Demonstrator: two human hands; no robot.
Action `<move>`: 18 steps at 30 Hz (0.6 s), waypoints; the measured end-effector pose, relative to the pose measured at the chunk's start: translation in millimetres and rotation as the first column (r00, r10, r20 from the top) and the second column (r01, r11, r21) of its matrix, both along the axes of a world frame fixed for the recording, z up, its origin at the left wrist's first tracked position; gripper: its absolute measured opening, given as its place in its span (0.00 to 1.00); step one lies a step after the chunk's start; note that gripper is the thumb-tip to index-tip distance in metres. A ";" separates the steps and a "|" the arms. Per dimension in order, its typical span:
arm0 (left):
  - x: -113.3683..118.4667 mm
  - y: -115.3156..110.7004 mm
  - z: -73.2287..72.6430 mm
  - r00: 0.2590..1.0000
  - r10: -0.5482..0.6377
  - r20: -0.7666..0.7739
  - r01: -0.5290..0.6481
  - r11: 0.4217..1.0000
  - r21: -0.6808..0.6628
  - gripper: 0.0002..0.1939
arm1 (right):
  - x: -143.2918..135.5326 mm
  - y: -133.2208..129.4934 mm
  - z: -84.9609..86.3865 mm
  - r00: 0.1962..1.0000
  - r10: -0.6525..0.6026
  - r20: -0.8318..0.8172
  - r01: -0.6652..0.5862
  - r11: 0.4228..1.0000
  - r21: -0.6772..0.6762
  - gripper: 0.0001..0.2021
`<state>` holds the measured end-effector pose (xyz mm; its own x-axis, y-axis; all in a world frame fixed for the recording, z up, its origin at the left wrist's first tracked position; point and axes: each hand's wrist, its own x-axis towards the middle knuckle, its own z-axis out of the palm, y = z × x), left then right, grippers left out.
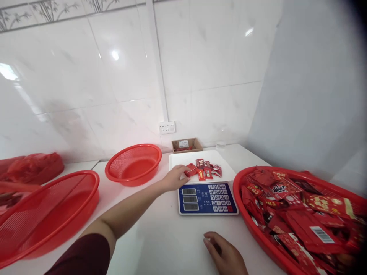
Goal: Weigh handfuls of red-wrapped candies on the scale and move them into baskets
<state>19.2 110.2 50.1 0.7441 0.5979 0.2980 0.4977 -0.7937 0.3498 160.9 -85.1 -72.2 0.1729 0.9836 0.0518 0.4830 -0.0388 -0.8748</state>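
Observation:
My left hand (175,178) reaches over the near left part of the white weighing tray (183,158). Its thumb and fingers are closed on the edge of a small red packet (191,169). Several more little red snack packets (207,172) lie bunched beside it on the tray. In front of the tray is the scale's blue keypad panel (205,198), with three small displays whose digits I cannot read. My right hand (226,255) rests low over the white table, nearer to me than the panel. Its fingers are loosely curled and apart, with nothing in them.
At right stands a large red basket (239,191) heaped with red packets. On the left are a round red basket (114,179), a bigger red basket (96,191) and red plastic bags (37,168). A cardboard box (197,145) sits behind the scale, below a wall socket (167,127).

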 end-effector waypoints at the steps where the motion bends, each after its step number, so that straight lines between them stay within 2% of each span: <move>1: 2.9 5.1 -1.0 1.000 0.009 -0.021 -0.009 1.000 -0.003 0.15 | 3.4 0.5 2.0 1.000 0.010 -0.014 -0.011 0.999 -0.034 0.11; 5: 15.5 19.2 -6.2 0.993 0.036 -0.113 -0.039 0.999 -0.019 0.24 | 18.8 -5.9 3.8 0.995 0.018 -0.098 -0.026 0.997 -0.076 0.17; 9: 29.3 27.0 -9.6 0.973 0.084 -0.216 -0.089 0.996 -0.012 0.30 | 23.1 -12.8 3.1 0.969 -0.111 -0.219 0.108 0.994 -0.025 0.17; 12: 36.1 31.2 -11.5 0.949 0.141 -0.282 -0.143 0.990 0.014 0.28 | 23.2 -13.6 -0.7 0.931 -0.188 -0.314 0.195 0.981 -0.011 0.20; 15: 35.5 34.4 -10.8 0.929 0.202 -0.309 -0.193 0.979 0.061 0.24 | 23.5 -12.8 -6.6 0.911 -0.194 -0.363 0.202 0.979 -0.018 0.21; 18: 24.8 37.2 -3.5 0.920 0.268 -0.287 -0.245 0.963 0.112 0.23 | 24.2 -12.1 -13.2 0.907 -0.187 -0.377 0.196 0.981 -0.015 0.20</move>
